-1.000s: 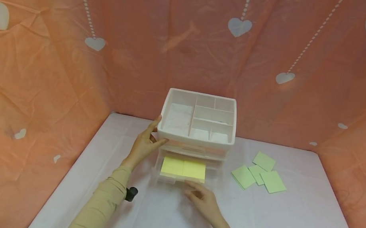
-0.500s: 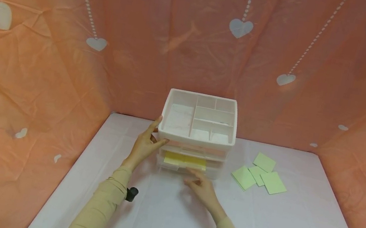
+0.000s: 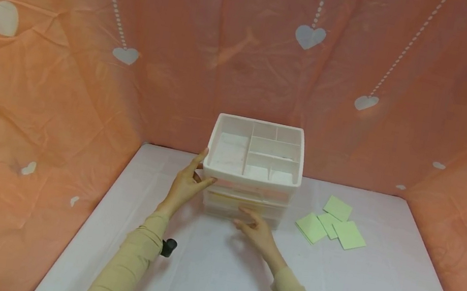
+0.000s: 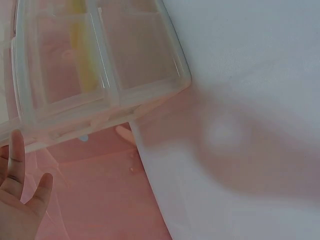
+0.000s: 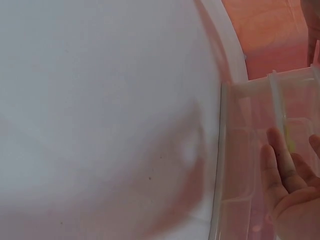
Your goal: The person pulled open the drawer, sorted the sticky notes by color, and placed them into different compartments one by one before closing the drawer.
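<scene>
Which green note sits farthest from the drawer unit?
The rightmost green note, at the right end of the cluster; the other notes lie between it and the drawer unit or further back.

I saw a glossy white plastic organizer (image 3: 255, 152) with translucent, smooth drawers (image 3: 244, 206), matt green paper notes (image 3: 331, 224), a smooth white table cover (image 3: 353, 289), a creased, faintly shiny orange backdrop (image 3: 44, 57)

organizer (image 3: 252, 169): white-and-clear plastic drawer unit, upright at back centre of the table, divided open tray on top
lower drawer (image 3: 243, 209): clear, pushed in, front flush with frame
yellow notes (image 3: 229, 197): flat inside that drawer, faint yellow strip through the clear front
left hand (image 3: 187, 186): fingers straight, resting on organizer's left side
right hand (image 3: 257, 229): fingers straight, fingertips at drawer front
</scene>
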Demonstrator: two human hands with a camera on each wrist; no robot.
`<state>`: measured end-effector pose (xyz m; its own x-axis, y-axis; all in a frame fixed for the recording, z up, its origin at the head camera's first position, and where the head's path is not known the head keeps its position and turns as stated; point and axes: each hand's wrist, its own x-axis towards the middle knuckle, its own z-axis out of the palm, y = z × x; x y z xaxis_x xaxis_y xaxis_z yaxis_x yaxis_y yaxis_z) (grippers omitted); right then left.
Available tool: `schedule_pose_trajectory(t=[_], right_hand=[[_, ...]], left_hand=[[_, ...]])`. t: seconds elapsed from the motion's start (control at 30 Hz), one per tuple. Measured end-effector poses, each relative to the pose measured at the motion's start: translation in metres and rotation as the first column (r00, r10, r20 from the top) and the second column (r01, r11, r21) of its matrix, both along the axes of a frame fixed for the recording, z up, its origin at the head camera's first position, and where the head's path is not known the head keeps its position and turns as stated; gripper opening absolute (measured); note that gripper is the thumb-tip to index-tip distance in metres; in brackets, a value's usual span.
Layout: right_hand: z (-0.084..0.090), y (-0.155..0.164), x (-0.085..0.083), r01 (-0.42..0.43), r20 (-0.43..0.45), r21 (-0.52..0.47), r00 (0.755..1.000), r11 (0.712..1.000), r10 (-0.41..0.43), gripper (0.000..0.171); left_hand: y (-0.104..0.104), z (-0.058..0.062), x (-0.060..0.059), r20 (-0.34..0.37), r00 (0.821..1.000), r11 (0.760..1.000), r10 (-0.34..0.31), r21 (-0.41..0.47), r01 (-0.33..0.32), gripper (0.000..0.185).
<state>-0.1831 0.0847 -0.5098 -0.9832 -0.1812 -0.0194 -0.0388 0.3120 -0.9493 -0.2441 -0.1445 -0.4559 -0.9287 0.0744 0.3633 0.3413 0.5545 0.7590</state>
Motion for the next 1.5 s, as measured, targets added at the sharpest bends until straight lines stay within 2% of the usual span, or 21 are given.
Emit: schedule_pose_trajectory(t=[0.2, 0.27, 0.47, 0.57, 0.7, 0.9, 1.03, 1.13, 1.3, 1.5], right_hand=[[0.028, -0.002, 0.008, -0.013, 0.027, -0.025, 1.0, 1.0, 0.013, 0.044], [0.025, -0.002, 0.006, -0.012, 0.027, -0.028, 1.0, 1.0, 0.012, 0.044], [0.0, -0.001, -0.006, 0.005, 0.039, -0.069, 0.999, 0.998, -0.003, 0.044], [-0.005, 0.0, -0.008, 0.007, 0.043, -0.072, 0.999, 0.997, -0.004, 0.044], [0.0, 0.0, -0.006, 0.001, 0.05, -0.079, 0.999, 0.997, 0.003, 0.045], [0.024, 0.008, 0.006, -0.022, 0.068, -0.056, 0.997, 0.998, 0.026, 0.044], [0.013, 0.021, 0.005, -0.022, 0.047, -0.004, 0.999, 1.0, 0.022, 0.041], [0.0, 0.035, 0.002, -0.056, 0.017, -0.011, 0.998, 0.998, 0.056, 0.04], [-0.007, 0.061, 0.003, -0.102, 0.02, -0.06, 0.994, 0.993, 0.103, 0.039], [-0.011, 0.095, 0.005, -0.05, 0.067, -0.055, 0.996, 0.997, 0.054, 0.038]], left_hand=[[0.0, 0.001, 0.0, 0.0, 1.0, 1.0, 0.005, -0.003, -0.005, 0.08], [0.0, 0.001, 0.0, 0.003, 1.0, 1.0, 0.006, -0.003, -0.006, 0.08], [0.001, 0.002, 0.001, 0.005, 1.0, 1.0, 0.005, -0.001, -0.005, 0.08], [0.001, 0.002, 0.001, 0.005, 1.0, 1.0, 0.004, 0.0, -0.004, 0.08], [0.001, 0.002, 0.001, 0.007, 1.0, 1.0, 0.001, 0.003, -0.001, 0.079], [0.001, 0.002, 0.002, 0.023, 1.0, 1.0, -0.001, 0.009, 0.001, 0.079], [0.001, 0.003, 0.002, 0.025, 1.0, 1.0, -0.004, 0.013, 0.003, 0.079], [0.001, 0.002, 0.002, 0.031, 1.0, 1.0, -0.003, 0.012, 0.002, 0.079], [0.001, 0.002, 0.002, 0.036, 0.999, 1.0, 0.0, 0.01, -0.001, 0.079], [0.001, 0.003, 0.002, 0.033, 0.999, 1.0, 0.007, 0.004, -0.007, 0.079]])
